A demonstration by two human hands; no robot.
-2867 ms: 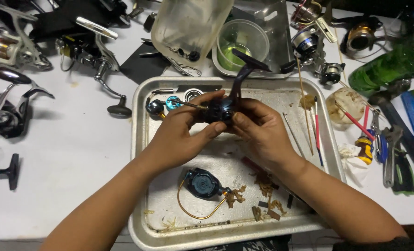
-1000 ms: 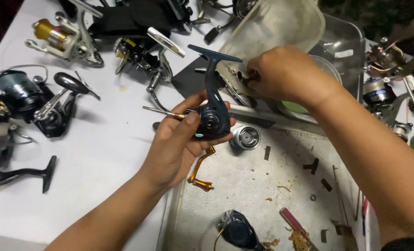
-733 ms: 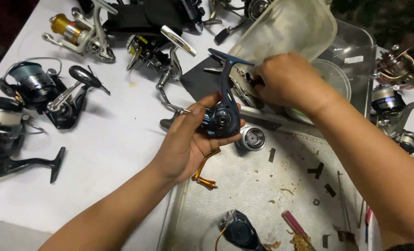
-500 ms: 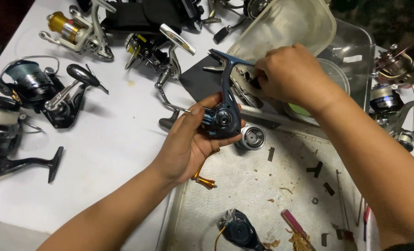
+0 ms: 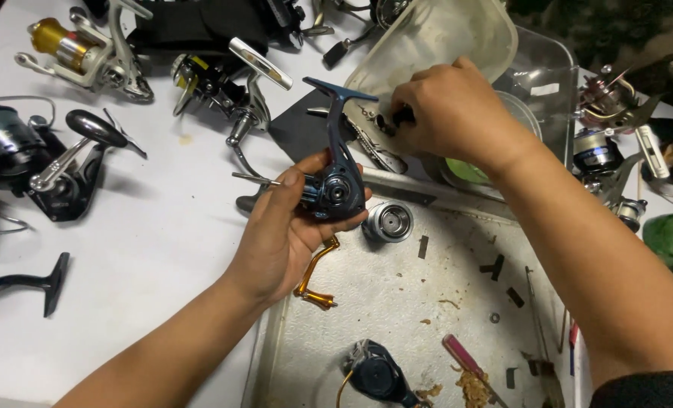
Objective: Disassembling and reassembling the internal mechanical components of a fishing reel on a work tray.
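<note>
Round dark part [image 5: 376, 375]: laid at the near edge of the metal tray [image 5: 397, 302], beside a pink-handled tool [image 5: 465, 357] and brown crumbs.
Gold handle [image 5: 315, 278]: laid on the tray's left rim, just under the left hand.
Left hand [image 5: 283, 230]: closed around the dark blue reel body [image 5: 335, 185], palm up, thumb and fingers wrapped about its lower part; the reel's foot is pointed up and away.
Reel body: held over the tray's far left corner, above the surface, a thin shaft seen sticking out to the left.
Silver spool [image 5: 388, 221]: set on the tray just right of the reel body, not touched.
Right hand [image 5: 450, 113]: reached to the tipped clear plastic tub [image 5: 442, 38], fingers pinched narrow on a small dark part [image 5: 397, 119]; what it is cannot be told.
Other reels [image 5: 64, 159]: spread on the white surface [image 5: 155, 249] to the left and far side, well apart from both hands.
</note>
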